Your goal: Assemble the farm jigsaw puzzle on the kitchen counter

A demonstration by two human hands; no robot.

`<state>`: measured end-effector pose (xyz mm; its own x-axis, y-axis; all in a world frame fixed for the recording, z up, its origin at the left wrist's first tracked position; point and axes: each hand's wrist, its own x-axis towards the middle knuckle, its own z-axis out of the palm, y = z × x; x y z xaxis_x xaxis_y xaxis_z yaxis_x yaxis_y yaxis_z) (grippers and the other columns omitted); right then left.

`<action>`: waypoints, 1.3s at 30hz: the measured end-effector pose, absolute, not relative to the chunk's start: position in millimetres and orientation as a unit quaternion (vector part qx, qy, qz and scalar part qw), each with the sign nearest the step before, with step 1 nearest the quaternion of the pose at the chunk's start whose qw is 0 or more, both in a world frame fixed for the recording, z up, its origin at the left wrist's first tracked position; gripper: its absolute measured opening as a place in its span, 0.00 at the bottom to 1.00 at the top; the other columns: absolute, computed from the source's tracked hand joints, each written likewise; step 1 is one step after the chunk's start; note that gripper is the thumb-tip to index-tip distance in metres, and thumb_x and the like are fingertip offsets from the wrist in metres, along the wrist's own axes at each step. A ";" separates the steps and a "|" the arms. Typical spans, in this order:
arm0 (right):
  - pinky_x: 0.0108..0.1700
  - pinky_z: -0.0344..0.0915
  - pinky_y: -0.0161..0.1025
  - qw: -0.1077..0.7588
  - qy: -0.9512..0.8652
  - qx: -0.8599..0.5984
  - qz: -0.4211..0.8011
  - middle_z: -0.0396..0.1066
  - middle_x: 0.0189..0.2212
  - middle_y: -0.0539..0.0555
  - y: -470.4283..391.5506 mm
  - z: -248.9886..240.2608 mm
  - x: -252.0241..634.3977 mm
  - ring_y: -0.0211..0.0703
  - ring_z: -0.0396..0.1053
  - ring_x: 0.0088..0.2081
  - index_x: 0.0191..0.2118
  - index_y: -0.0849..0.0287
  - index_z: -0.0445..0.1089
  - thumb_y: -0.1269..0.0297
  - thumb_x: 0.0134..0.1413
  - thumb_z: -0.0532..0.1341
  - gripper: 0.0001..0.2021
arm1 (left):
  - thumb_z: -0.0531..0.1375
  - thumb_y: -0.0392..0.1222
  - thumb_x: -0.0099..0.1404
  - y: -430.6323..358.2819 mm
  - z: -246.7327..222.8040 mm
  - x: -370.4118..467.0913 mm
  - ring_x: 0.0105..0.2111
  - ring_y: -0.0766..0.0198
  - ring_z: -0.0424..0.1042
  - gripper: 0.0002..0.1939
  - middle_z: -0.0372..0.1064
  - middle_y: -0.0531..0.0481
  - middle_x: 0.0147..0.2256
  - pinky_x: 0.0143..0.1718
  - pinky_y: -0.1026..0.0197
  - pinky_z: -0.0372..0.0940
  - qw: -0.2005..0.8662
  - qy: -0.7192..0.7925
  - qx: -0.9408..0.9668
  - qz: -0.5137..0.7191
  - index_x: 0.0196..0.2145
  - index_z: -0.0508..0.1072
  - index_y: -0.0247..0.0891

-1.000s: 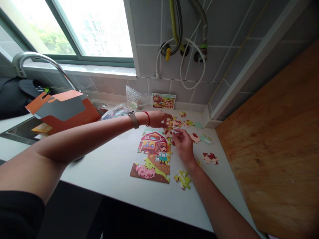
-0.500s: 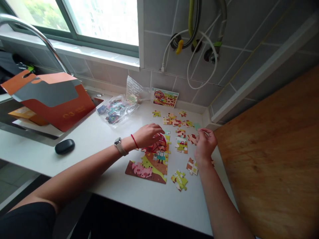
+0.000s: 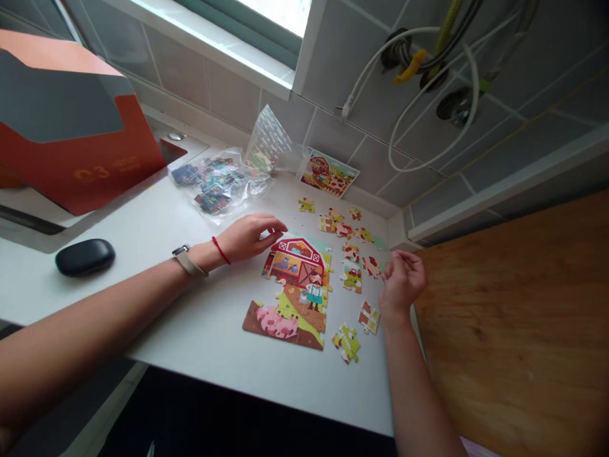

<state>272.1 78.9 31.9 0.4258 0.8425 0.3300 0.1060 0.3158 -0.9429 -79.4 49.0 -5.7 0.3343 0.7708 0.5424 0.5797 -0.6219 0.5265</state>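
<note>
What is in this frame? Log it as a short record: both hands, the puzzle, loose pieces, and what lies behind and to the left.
Left hand: fingers loosely bent, at the barn puzzle's upper left; contact unclear
Right hand: fingers curled, near the counter's right edge; whether it holds anything is hidden
Puzzle: partly joined; barn, farmer, pig
Loose pieces: right of and beyond the puzzle
Behind: picture card propped upright
Left: clear bag, black oval object, orange box

Grey tiled wall (image 3: 354, 41) from ten to two o'clock — bright window (image 3: 285, 13) at twelve, daylight on its white sill (image 3: 214, 39). White counter (image 3: 200, 339) at center; brown wooden panel (image 3: 514, 330) at four.
</note>
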 end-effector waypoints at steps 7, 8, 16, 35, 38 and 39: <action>0.17 0.46 0.29 0.649 -0.443 -0.558 0.266 0.56 0.16 0.37 82.3 21.5 287.1 0.29 0.48 0.15 0.33 0.55 0.65 0.55 0.43 0.70 0.16 | 0.53 0.44 0.78 32.3 3.5 -61.8 0.35 0.60 0.74 0.16 0.77 0.45 0.38 0.38 0.59 0.68 0.138 0.380 0.848 0.341 0.45 0.79 0.38; 0.17 0.46 0.29 0.646 -0.444 -0.560 0.268 0.56 0.16 0.37 81.7 21.3 288.4 0.29 0.48 0.15 0.33 0.55 0.65 0.55 0.43 0.70 0.16 | 0.53 0.44 0.79 30.2 5.2 -59.5 0.35 0.60 0.74 0.16 0.77 0.45 0.37 0.38 0.60 0.68 0.143 0.375 0.852 0.335 0.45 0.79 0.38; 0.20 0.56 0.32 0.552 -0.532 -0.569 0.296 0.61 0.17 0.40 80.4 27.6 305.8 0.33 0.55 0.17 0.37 0.57 0.71 0.50 0.50 0.69 0.16 | 0.51 0.43 0.79 24.6 6.0 -51.6 0.36 0.60 0.74 0.16 0.76 0.45 0.37 0.38 0.59 0.68 0.163 0.362 0.869 0.296 0.43 0.79 0.39; 0.75 0.46 0.59 0.071 -0.722 -0.669 0.160 0.52 0.75 0.62 89.6 -0.9 341.8 0.64 0.45 0.76 0.71 0.59 0.64 0.47 0.66 0.58 0.33 | 0.59 0.52 0.76 15.7 -12.1 -35.2 0.69 0.42 0.58 0.20 0.63 0.42 0.67 0.67 0.39 0.57 0.144 0.344 0.889 0.264 0.62 0.74 0.47; 0.74 0.51 0.57 0.086 -0.741 -0.656 0.116 0.58 0.72 0.64 91.2 4.1 338.1 0.61 0.53 0.73 0.67 0.60 0.69 0.49 0.67 0.58 0.29 | 0.60 0.60 0.74 13.3 -21.8 -32.1 0.72 0.32 0.49 0.28 0.57 0.43 0.71 0.69 0.31 0.50 0.132 0.361 0.898 0.214 0.67 0.69 0.53; 0.73 0.53 0.56 0.093 -0.751 -0.646 0.099 0.61 0.70 0.64 93.2 6.5 335.3 0.59 0.57 0.72 0.66 0.59 0.70 0.51 0.68 0.58 0.27 | 0.59 0.61 0.74 12.8 -23.9 -31.3 0.72 0.31 0.50 0.29 0.57 0.44 0.71 0.68 0.30 0.49 0.133 0.366 0.898 0.204 0.68 0.68 0.53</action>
